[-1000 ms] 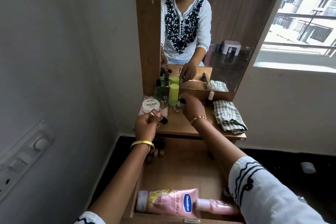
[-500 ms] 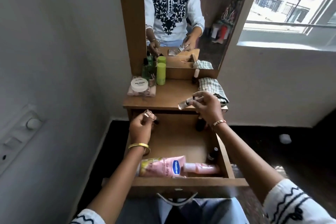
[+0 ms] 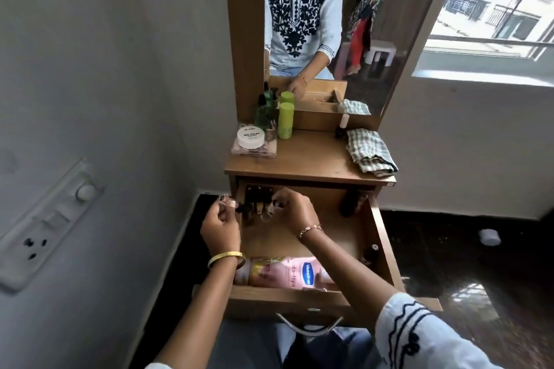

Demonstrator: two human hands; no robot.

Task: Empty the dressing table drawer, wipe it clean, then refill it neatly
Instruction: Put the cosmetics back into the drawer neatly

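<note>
Both hands now down from worktop (image 3: 311,159) into drawer (image 3: 314,237), 11 o'clock corner: right hand (image 3: 292,208) pinches small bottle (image 3: 271,210), left hand (image 3: 220,226) grips pink bottle (image 3: 227,203). Refill stage going on.

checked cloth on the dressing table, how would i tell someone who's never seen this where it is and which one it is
Start at the wooden dressing table top below the mirror. The checked cloth lies crumpled at its right end, partly over the edge. Everything else up there is a bottle or jar; it is the only soft, folded fabric.
</note>
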